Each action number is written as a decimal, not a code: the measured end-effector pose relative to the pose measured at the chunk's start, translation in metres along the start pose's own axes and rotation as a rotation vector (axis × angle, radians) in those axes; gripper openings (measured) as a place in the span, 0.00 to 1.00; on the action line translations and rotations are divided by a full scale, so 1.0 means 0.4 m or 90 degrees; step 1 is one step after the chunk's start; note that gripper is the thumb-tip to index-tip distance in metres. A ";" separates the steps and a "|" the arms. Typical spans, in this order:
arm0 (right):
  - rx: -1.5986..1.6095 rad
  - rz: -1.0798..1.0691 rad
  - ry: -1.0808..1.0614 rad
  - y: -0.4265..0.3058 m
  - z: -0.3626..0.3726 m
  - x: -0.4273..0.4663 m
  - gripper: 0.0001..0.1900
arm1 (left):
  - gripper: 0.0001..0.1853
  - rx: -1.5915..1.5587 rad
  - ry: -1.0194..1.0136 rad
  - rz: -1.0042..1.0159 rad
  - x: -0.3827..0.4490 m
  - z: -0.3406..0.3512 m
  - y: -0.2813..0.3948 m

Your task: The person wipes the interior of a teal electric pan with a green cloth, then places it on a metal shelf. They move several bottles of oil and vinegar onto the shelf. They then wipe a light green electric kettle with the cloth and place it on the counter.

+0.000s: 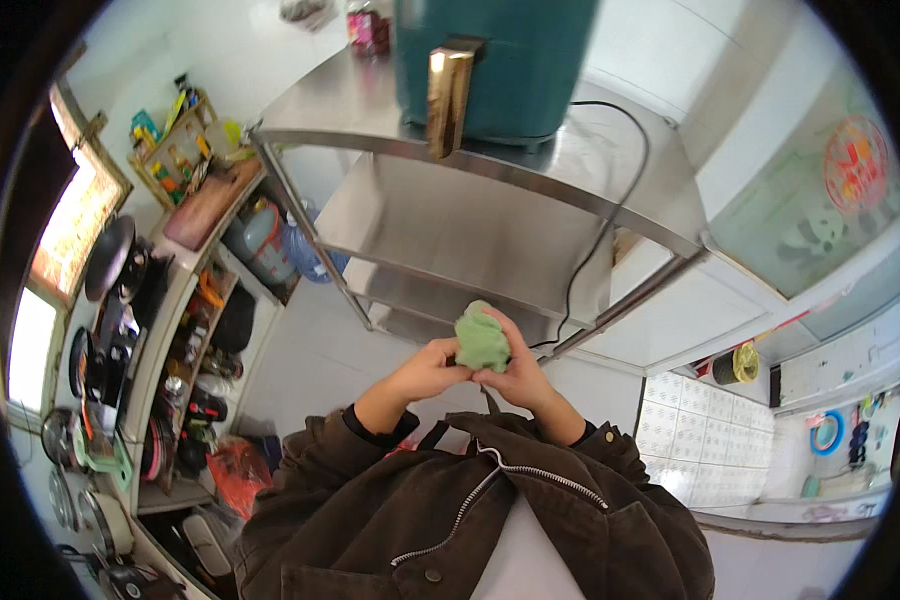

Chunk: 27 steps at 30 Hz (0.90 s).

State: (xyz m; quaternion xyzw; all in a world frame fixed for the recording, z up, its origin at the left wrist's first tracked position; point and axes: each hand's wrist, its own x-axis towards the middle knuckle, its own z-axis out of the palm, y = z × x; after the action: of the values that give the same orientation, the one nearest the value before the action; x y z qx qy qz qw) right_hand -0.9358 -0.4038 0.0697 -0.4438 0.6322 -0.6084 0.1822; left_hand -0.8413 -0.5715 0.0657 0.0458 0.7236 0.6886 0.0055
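A crumpled light green cloth (482,339) is bunched up between my two hands, in front of my chest. My left hand (433,369) grips its lower left side, with the fingers bent. My right hand (521,367) wraps around its right side, the fingers reaching up along the edge. Beyond the hands stands a stainless steel shelf rack (487,225). On its top stands a dark green air fryer (510,67) with a gold-coloured handle (450,97).
A black power cord (634,180) hangs over the rack's front right. At left is a counter with a wooden cutting board (195,217), a wok (110,255) and shelves of kitchenware. A red plastic bag (240,474) lies low at left. A glass door (810,217) is at right.
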 end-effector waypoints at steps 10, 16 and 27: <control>0.488 0.110 0.181 0.207 -0.392 -0.242 0.20 | 0.28 0.268 0.065 0.002 0.337 0.114 0.007; -0.071 0.186 0.310 0.361 -0.360 -0.300 0.43 | 0.15 0.104 -0.021 -0.164 0.465 0.220 -0.046; 0.000 0.354 0.254 0.450 -0.361 -0.349 0.12 | 0.08 -0.071 -0.097 -0.014 0.509 0.343 0.379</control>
State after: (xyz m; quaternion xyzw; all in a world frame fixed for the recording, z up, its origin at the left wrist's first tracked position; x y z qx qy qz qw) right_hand -1.0326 -0.2310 -0.1131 -0.1266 0.7519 -0.6107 0.2137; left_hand -1.0255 -0.4126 0.2210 0.0900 0.6822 0.7222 0.0704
